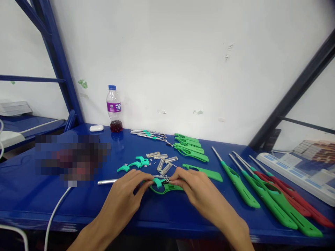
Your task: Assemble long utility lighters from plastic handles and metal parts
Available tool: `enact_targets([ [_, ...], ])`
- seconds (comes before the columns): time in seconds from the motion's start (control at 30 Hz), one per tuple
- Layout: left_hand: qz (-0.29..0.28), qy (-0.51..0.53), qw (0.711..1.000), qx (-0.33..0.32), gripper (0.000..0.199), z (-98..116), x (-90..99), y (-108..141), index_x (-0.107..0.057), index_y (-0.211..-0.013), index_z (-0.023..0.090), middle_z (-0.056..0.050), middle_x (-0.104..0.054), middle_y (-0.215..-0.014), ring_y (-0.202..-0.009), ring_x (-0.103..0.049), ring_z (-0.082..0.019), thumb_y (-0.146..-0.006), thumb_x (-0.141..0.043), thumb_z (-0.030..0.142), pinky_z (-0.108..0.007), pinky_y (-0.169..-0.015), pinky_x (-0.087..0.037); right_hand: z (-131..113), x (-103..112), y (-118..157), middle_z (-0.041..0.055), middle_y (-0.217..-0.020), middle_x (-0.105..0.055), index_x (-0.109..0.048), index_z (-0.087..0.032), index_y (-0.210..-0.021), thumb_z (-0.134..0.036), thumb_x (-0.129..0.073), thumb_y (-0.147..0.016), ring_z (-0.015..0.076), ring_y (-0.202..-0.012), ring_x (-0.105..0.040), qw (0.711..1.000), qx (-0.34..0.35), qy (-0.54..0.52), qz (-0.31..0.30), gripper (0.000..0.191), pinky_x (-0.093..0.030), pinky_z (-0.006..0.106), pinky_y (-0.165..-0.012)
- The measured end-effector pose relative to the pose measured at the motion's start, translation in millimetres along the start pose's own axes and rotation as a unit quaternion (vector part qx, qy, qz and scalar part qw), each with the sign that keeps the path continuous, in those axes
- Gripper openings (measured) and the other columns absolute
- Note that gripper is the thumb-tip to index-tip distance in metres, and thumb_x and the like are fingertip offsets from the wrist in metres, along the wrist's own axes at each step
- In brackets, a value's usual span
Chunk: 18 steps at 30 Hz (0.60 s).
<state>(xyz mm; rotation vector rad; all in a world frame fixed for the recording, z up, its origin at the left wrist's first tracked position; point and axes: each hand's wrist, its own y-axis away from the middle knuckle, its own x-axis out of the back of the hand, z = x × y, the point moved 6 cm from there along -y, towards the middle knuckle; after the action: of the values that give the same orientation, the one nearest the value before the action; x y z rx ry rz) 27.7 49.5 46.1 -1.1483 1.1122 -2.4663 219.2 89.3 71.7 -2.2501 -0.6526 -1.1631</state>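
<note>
My left hand (127, 190) is closed, thumb and index finger pinching a lighter's metal tube (107, 182) beside a teal trigger (158, 182). The tube sticks out to the left behind that hand. Just below, a green lighter shell half (170, 187) lies on its back with its inside up. On the other side, my right hand (195, 184) pinches a thin pale wire (164, 177) by the trigger; its fingertips partly hide what they grip. Right behind the hands lie several clear fuel tanks (166, 168) and loose teal triggers (123, 168).
Green shell halves (192, 152) and metal tubes with wires (148, 134) lie at the back. Assembled lighters (239, 184), green and red, and a white power strip (295, 177) are right. A bottle (114, 109), a white case (96, 128) and a cable (56, 211) are left.
</note>
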Motion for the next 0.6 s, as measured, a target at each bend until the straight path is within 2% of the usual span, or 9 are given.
enact_targets([
  [0.17,0.011,0.008,1.000,0.009,0.014,3.1,2.4,-1.1,-0.074,-0.096,0.025,0.002,-0.078,-0.084,-0.075,-0.073,-0.017,-0.102,-0.060,0.024,-0.025,-0.065,-0.055,-2.2,0.7,-3.2,-0.0040,-0.095,-0.075,-0.066,-0.026,-0.096,-0.018,-0.052,-0.108,0.0162,-0.091,-0.069,0.994,0.006,-0.109,-0.001,0.020,-0.046,0.024,-0.078],
  [0.27,0.019,0.011,1.000,0.000,0.013,6.2,3.3,-1.1,-0.073,-0.096,0.025,0.003,-0.077,-0.083,-0.073,-0.072,-0.015,-0.101,-0.062,0.022,-0.023,-0.063,-0.054,-2.3,3.2,-5.0,-0.0043,-0.091,-0.075,-0.068,-0.025,-0.092,-0.016,-0.056,-0.105,0.0150,-0.086,-0.069,0.988,0.006,-0.150,0.022,0.020,-0.046,0.023,-0.077],
  [0.4,0.041,0.005,0.999,-0.016,0.012,11.5,5.8,-0.1,-0.073,-0.098,0.025,0.003,-0.076,-0.082,-0.072,-0.070,-0.014,-0.101,-0.063,0.020,-0.022,-0.060,-0.051,-0.5,5.1,-5.8,-0.0033,-0.090,-0.075,-0.072,-0.023,-0.089,-0.021,-0.063,-0.103,0.0152,-0.084,-0.068,0.980,0.007,-0.195,0.048,0.016,-0.047,0.024,-0.077],
  [0.6,0.068,0.009,0.996,-0.050,0.013,18.4,10.0,0.3,-0.071,-0.103,0.024,0.003,-0.074,-0.084,-0.074,-0.069,-0.013,-0.101,-0.063,0.014,-0.022,-0.070,-0.053,-1.7,5.5,-6.4,-0.0021,-0.089,-0.077,-0.075,-0.023,-0.089,-0.023,-0.067,-0.100,0.0157,-0.084,-0.070,0.971,0.004,-0.235,0.046,0.014,-0.050,0.024,-0.076],
])
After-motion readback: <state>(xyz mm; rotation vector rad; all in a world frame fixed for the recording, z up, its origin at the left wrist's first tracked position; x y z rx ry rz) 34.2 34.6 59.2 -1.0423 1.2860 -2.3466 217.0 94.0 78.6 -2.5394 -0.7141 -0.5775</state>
